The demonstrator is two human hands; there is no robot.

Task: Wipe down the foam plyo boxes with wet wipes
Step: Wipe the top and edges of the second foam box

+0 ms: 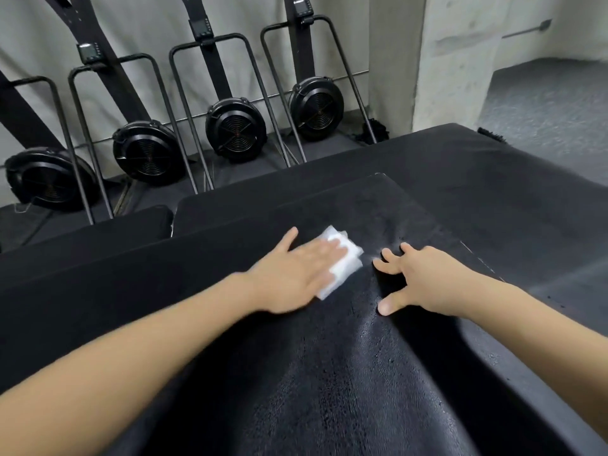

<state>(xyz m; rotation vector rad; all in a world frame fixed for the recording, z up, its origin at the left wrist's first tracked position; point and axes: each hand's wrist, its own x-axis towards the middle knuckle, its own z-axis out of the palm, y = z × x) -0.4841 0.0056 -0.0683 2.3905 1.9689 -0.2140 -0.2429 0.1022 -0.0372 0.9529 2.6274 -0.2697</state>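
**Wet wipe under left palm on top of black plyo box**

We find the white wet wipe (339, 261), folded into a pad, lying flat on the top face of the nearest black foam plyo box (345, 373). The left hand (296, 274) presses down on it with the palm, the fingers straight and spread over the near half of the pad; the far corner of the wipe shows beyond the fingertips. The hand is slightly blurred.

Just to the right of the wipe, the right hand (418, 278) rests on the same top face, its fingers splayed and bent at the tips against the surface, holding nothing. The two hands are near each other but apart.

The box surface is textured and shows a glossy sheen running toward us between the forearms. A second black box (493, 179) lies beyond and to the right at a lower level, and a further black box (98, 225) sits to the left, with a narrow gap between them.

Along the grey wall behind stand four black ski-type exercise machines (235, 130), each with a round fan housing at floor level and a tubular frame. A pale concrete pillar (450, 60) stands at upper right, with grey speckled floor (543, 103) past it.
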